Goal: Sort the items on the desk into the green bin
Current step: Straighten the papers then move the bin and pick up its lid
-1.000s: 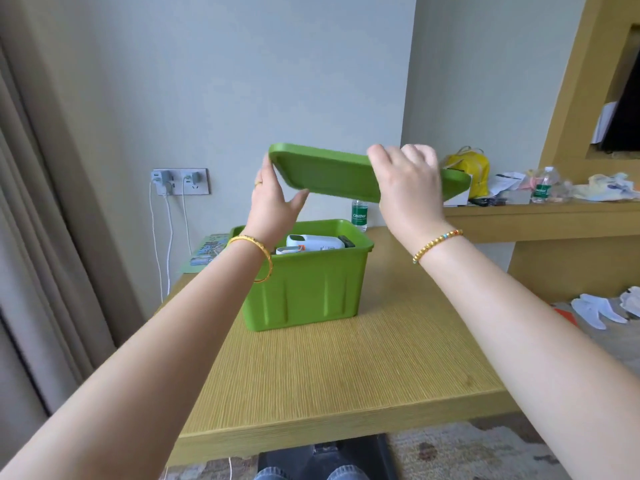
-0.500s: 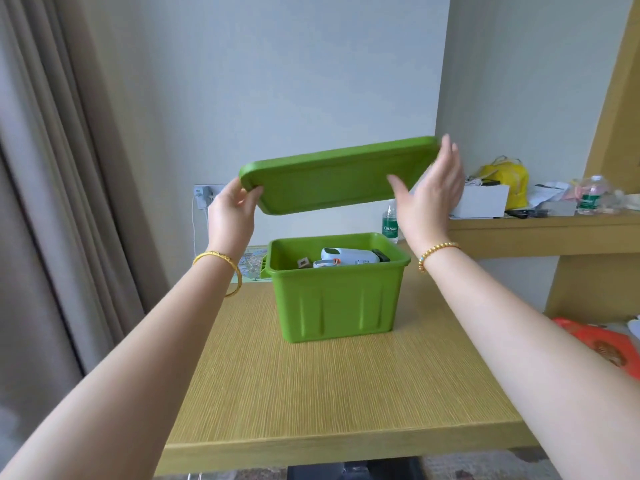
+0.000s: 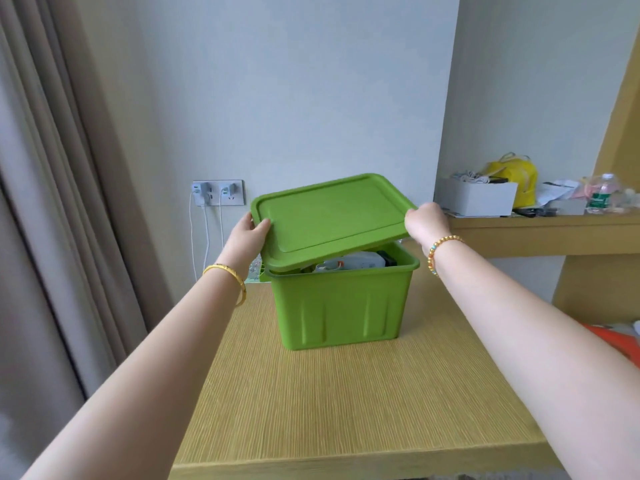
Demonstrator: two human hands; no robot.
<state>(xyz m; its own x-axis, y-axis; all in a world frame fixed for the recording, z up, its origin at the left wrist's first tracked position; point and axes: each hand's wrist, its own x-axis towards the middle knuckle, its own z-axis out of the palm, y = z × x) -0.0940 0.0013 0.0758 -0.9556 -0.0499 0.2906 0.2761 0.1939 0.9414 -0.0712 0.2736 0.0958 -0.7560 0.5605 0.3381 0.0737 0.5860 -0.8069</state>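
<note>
The green bin (image 3: 341, 306) stands in the middle of the wooden desk (image 3: 346, 403). A green lid (image 3: 329, 216) tilts over it, its near left corner touching the bin's rim and its right side raised. My left hand (image 3: 247, 237) grips the lid's left edge, thumb on top. On the lid's right edge my right hand (image 3: 426, 221) holds it with curled fingers. Through the gap under the lid a white item (image 3: 353, 263) and a dark one show inside the bin.
A wall socket (image 3: 218, 192) with white chargers and cables sits behind the desk at left, beside a curtain (image 3: 62, 202). The shelf (image 3: 540, 221) at right carries a white box, a yellow bag (image 3: 516, 174) and a water bottle (image 3: 604, 192). Something orange (image 3: 620, 344) lies at far right.
Both hands have brought the lid down from well above the bin until it rests tilted on the rim. The view has shifted left and closer.
</note>
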